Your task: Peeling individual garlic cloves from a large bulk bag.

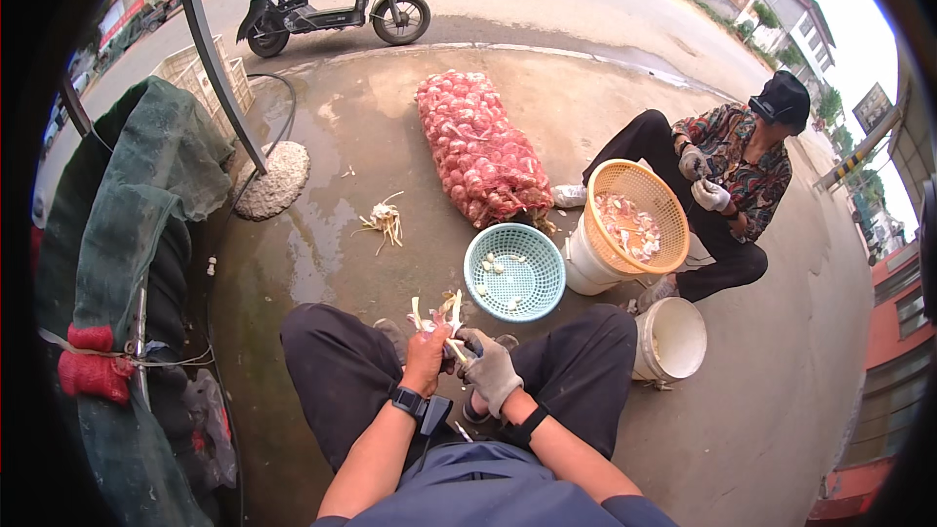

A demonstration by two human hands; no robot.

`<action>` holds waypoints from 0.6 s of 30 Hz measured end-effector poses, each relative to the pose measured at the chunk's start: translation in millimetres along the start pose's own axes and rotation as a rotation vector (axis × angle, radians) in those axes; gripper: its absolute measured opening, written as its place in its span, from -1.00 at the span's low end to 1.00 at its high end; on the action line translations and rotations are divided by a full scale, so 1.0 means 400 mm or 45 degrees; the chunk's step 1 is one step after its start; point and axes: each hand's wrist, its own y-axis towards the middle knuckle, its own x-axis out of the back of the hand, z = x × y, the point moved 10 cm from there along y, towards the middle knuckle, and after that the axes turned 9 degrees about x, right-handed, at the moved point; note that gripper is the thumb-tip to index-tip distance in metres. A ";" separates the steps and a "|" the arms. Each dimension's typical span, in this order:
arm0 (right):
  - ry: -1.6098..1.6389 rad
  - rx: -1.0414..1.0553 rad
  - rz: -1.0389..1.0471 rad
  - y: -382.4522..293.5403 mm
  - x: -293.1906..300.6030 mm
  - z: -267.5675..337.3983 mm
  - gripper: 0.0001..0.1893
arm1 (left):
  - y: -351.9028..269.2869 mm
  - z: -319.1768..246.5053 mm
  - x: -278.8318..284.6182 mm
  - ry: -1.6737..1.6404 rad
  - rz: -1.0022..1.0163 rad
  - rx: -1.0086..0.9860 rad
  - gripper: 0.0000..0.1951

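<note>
My bare left hand [426, 359] grips a cluster of garlic [441, 318] with pale stalks and purplish skin, held up between my knees. Right beside it, my right hand [489, 369] wears a grey work glove, its fingers closed at a pale garlic stalk [455, 350]. The fingertips meeting under the garlic are partly hidden, so anything small there cannot be made out. Just beyond my hands stands a light blue plastic basket [514, 230] with several peeled garlic cloves [492, 263] inside.
A red mesh sack of garlic bulbs [479, 146] lies beyond the basket. To the right, an orange colander [677, 216] tilts on a white bucket [585, 263], near a seated person [747, 154]. Another white bucket [644, 351] stands by my right knee. Garlic scraps [384, 219] lie on wet concrete.
</note>
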 end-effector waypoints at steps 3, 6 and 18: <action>0.583 -0.495 0.052 -0.021 -0.027 -0.054 -0.77 | 0.003 0.011 0.005 0.019 0.008 0.033 -0.67; 0.678 -0.522 0.051 -0.029 -0.019 -0.048 -0.76 | -0.006 0.016 0.009 0.149 -0.060 0.109 -0.66; 0.871 -0.729 0.031 -0.014 -0.017 -0.055 -0.76 | -0.020 -0.012 -0.023 -0.044 -0.145 -0.108 -0.78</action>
